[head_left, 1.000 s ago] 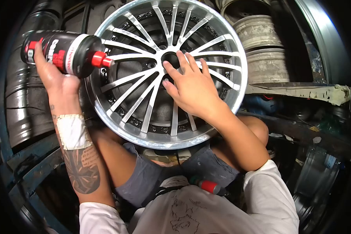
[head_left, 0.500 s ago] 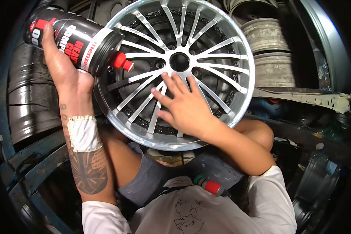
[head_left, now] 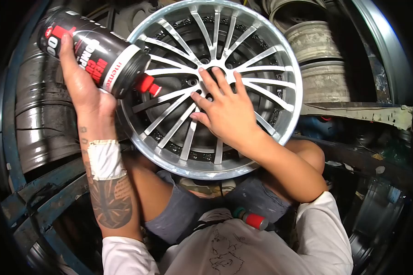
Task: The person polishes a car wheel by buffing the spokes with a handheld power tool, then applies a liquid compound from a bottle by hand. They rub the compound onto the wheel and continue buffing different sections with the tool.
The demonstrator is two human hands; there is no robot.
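Note:
A black squeeze bottle [head_left: 96, 46] labelled as heavy cut compound, with a red nozzle, is wrapped in my left hand [head_left: 85, 89]. It tilts over the upper left of the wheel, nozzle pointing right and down. Across my lap lies a multi-spoke alloy wheel [head_left: 211, 174], its face up, with bright spokes and a polished lip. My right hand [head_left: 229, 110] is spread over its middle, holding nothing. Its fingertips overlap the hub and the inner spoke ends, and the centre hole is mostly hidden behind them.
Wheel rims [head_left: 320, 82] are stacked at the upper right by a pale ledge [head_left: 360, 110]. More metal rims [head_left: 46, 137] stand at the left, beside a blue metal frame [head_left: 66, 197]. A small red cylinder with a green end [head_left: 254, 221] rests against my shirt.
My right hand has slid up the wheel onto the hub, fingers still spread. The bottle in my left hand has shifted slightly right and down in view, along with the whole scene.

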